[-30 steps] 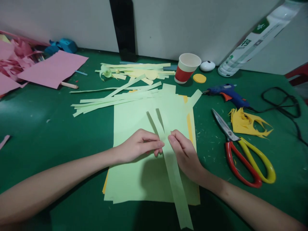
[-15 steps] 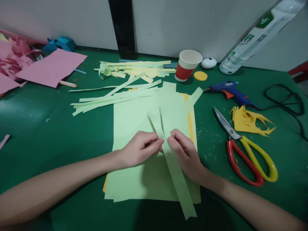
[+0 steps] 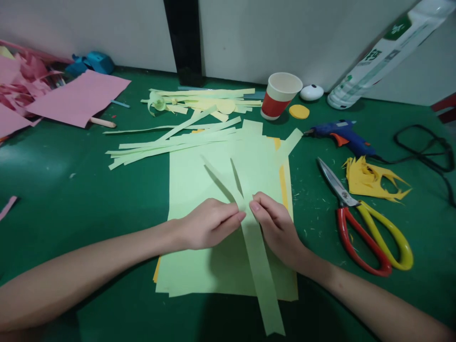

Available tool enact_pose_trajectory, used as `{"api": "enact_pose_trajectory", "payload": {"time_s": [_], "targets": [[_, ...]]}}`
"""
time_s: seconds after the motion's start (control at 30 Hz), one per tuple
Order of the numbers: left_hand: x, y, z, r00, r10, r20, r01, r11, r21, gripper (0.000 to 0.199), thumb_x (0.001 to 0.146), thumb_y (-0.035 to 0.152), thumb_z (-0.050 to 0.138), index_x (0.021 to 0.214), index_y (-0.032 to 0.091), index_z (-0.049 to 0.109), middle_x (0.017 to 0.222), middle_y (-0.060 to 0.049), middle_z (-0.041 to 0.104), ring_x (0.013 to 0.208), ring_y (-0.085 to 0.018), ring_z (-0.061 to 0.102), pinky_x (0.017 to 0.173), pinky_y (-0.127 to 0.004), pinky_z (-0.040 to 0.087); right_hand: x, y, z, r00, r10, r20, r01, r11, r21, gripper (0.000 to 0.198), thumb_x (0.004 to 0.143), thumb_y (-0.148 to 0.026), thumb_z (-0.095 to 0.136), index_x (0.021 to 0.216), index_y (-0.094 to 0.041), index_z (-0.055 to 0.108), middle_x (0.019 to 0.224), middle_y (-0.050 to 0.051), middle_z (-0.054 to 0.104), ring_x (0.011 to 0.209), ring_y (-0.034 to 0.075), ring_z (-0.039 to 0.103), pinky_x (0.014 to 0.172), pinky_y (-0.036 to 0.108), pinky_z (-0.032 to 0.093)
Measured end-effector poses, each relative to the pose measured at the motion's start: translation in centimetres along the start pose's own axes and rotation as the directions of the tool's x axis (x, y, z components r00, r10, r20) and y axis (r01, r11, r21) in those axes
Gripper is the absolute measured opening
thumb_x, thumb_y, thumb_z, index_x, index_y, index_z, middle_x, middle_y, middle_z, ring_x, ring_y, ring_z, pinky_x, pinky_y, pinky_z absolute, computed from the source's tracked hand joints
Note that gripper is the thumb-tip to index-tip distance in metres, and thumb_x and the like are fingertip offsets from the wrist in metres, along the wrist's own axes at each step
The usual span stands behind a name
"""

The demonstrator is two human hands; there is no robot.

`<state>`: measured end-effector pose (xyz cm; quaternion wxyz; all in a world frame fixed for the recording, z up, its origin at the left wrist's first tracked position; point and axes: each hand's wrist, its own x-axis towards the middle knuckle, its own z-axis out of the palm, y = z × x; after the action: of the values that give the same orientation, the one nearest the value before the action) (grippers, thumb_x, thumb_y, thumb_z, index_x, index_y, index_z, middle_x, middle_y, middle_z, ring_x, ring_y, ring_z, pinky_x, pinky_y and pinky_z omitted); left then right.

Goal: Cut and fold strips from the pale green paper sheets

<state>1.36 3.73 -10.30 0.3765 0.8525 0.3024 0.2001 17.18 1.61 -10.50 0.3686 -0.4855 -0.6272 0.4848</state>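
A long pale green paper strip (image 3: pixel 261 270) is pinched between my two hands above a stack of green paper sheets (image 3: pixel 195 266). Its far end is split into two narrow tails that spread apart; the near end hangs past the stack's front edge. My left hand (image 3: pixel 213 223) is closed on the left side at the split, thumb on top. My right hand (image 3: pixel 276 225) grips the right side, its thumb close to the left one. Some yellow-orange sheet edges show beneath the green stack.
Cut green strips (image 3: pixel 171 142) lie behind the stack. Scissors (image 3: pixel 344 197), a yellow paper scrap (image 3: pixel 370 180) and a blue glue gun (image 3: pixel 345 135) are at right. A paper cup (image 3: pixel 278 102) and a bottle (image 3: pixel 377 57) stand at the back; pink paper (image 3: pixel 78 97) lies left.
The split between the two tails has widened, with the left tail swinging left. The strip's near end has shifted left and toward me. My left hand has turned slightly.
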Motion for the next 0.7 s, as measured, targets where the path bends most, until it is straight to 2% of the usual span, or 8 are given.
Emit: {"api": "enact_pose_trajectory", "payload": {"time_s": [0.1, 0.27, 0.4, 0.53, 0.6, 0.7], "targets": [[0.38, 0.21, -0.46, 0.988, -0.134, 0.079, 0.146, 0.975, -0.166, 0.036, 0.09, 0.024, 0.027, 0.058, 0.016, 0.041, 0.053, 0.003, 0.049, 0.048, -0.008, 0.045, 0.05, -0.021, 0.036, 0.06, -0.19, 0.0, 0.999, 0.025, -0.023, -0.025, 1.0, 0.003, 0.027, 0.086, -0.027, 0.035, 0.06, -0.021, 0.029, 0.054, -0.006, 0.026, 0.048, 0.009, 0.027, 0.045, 0.024, 0.025], [0.69, 0.51, -0.71, 0.972, -0.196, 0.129, 0.224, 0.939, -0.259, 0.036, 0.09, 0.025, 0.026, 0.06, 0.016, 0.044, 0.055, 0.003, 0.048, 0.052, -0.008, 0.046, 0.056, -0.022, 0.038, -0.02, -0.21, 0.26, 0.995, 0.005, -0.095, -0.007, 1.0, -0.026, 0.026, 0.087, -0.026, 0.034, 0.061, -0.022, 0.03, 0.054, -0.005, 0.027, 0.048, 0.01, 0.027, 0.045, 0.025, 0.025], [0.72, 0.6, -0.77, 0.963, -0.25, 0.105, 0.27, 0.904, -0.332, 0.037, 0.09, 0.025, 0.027, 0.057, 0.016, 0.041, 0.053, 0.005, 0.044, 0.05, -0.007, 0.043, 0.055, -0.021, 0.037, -0.12, -0.17, 0.36, 0.989, 0.034, -0.143, -0.034, 0.999, 0.003, 0.026, 0.088, -0.028, 0.032, 0.062, -0.022, 0.031, 0.054, -0.006, 0.027, 0.048, 0.01, 0.028, 0.045, 0.025, 0.026], [0.61, 0.52, -0.85, 0.951, -0.307, 0.032, 0.29, 0.852, -0.437, 0.036, 0.09, 0.026, 0.029, 0.057, 0.016, 0.04, 0.052, 0.005, 0.045, 0.049, -0.006, 0.043, 0.054, -0.021, 0.037, -0.04, -0.14, 0.24, 0.998, 0.013, -0.069, -0.011, 0.999, 0.031, 0.023, 0.086, -0.031, 0.037, 0.064, -0.022, 0.035, 0.052, -0.006, 0.029, 0.047, 0.01, 0.028, 0.044, 0.025, 0.025], [0.6, 0.49, -0.87, 0.953, -0.301, 0.028, 0.285, 0.863, -0.416, 0.035, 0.089, 0.027, 0.03, 0.057, 0.016, 0.041, 0.053, 0.004, 0.047, 0.05, -0.007, 0.044, 0.055, -0.021, 0.037, 0.05, -0.1, 0.19, 0.999, -0.004, -0.052, 0.004, 1.0, 0.009, 0.024, 0.085, -0.029, 0.038, 0.062, -0.022, 0.035, 0.052, -0.006, 0.029, 0.046, 0.01, 0.028, 0.044, 0.025, 0.024], [0.67, 0.49, -0.81, 0.963, -0.26, 0.066, 0.267, 0.915, -0.303, 0.035, 0.088, 0.025, 0.032, 0.056, 0.016, 0.044, 0.055, 0.003, 0.051, 0.053, -0.007, 0.047, 0.055, -0.022, 0.036, 0.13, -0.11, 0.16, 0.999, -0.003, -0.054, 0.003, 1.0, -0.013, 0.026, 0.085, -0.026, 0.036, 0.06, -0.021, 0.033, 0.052, -0.006, 0.028, 0.046, 0.009, 0.028, 0.044, 0.025, 0.024]]}}
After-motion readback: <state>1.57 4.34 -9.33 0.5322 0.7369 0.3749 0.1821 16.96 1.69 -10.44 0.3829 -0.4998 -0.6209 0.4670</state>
